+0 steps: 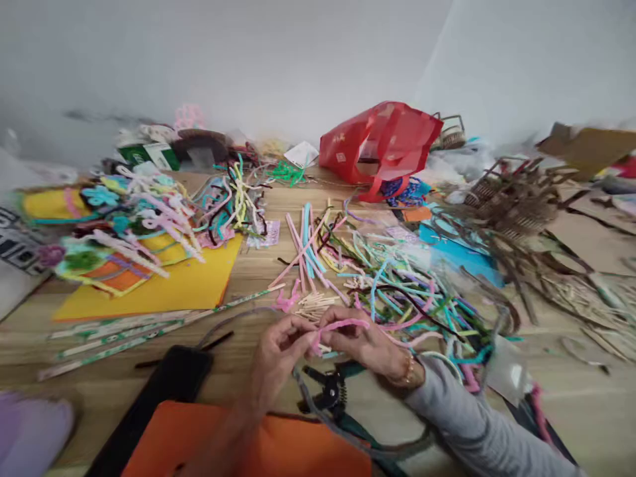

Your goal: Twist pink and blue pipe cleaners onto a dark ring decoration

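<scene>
Both hands meet over the front middle of the table, pinching one pink pipe cleaner (345,324). My left hand (281,351) grips its lower end between thumb and fingers. My right hand (365,341), with a bracelet at the wrist, pinches it beside the left fingertips, and the other end curves off to the right. Just below the hands lies a dark pair of pliers (330,391). Beyond the fingers are a bent pink pipe cleaner piece (288,298) and a small pile of thin wooden sticks (318,305).
A tangle of coloured pipe cleaners (397,285) spreads to the right. An orange sheet (278,444) and a black phone (181,371) lie in front. Finished pipe-cleaner pieces rest on a yellow sheet (218,278) at left. A red bag (342,149) stands behind, twigs (521,199) far right.
</scene>
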The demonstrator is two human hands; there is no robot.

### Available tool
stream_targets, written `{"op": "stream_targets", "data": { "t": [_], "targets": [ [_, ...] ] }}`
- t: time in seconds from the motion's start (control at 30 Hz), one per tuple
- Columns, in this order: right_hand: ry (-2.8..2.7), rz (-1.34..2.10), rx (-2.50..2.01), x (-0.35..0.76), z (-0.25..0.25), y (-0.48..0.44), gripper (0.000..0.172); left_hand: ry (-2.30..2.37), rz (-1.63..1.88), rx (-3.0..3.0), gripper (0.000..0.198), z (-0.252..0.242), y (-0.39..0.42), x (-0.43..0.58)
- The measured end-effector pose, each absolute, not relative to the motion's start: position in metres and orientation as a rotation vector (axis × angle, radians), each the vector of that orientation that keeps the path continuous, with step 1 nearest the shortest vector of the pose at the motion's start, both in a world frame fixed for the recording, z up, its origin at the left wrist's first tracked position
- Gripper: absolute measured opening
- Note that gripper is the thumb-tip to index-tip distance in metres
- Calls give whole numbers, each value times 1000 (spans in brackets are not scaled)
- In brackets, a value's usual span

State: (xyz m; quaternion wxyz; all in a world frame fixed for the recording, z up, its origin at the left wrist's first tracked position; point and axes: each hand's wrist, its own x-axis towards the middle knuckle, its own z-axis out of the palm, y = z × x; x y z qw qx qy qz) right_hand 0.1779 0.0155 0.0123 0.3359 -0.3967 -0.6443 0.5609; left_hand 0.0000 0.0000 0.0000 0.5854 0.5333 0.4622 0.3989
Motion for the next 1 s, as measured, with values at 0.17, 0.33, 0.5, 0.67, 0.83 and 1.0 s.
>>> {"op": "stream_targets", "data": {
  "t": [0.17,0.33,0.5,0.67,0.83,1.0],
  "targets": [
    [-1479,1642,-1083,176,3,19,25,1148,1053,1505,17,-6,-5,6],
    [-1415,1722,-1083,175,2,21,23,1164,1240,2095,20,-14,-6,4],
    [-1379,1730,-1067,173,3,22,19,1148,1254,2295,20,-17,-6,3],
    [-1388,1727,-1046,173,3,21,19,1140,1255,2118,14,-15,-4,4],
    [-1394,1709,-1044,174,-1,20,23,1249,1132,1891,5,-10,-2,4],
    [-1486,1598,-1038,175,-5,19,24,1247,1002,1708,15,-2,-1,3]
  ]
}}
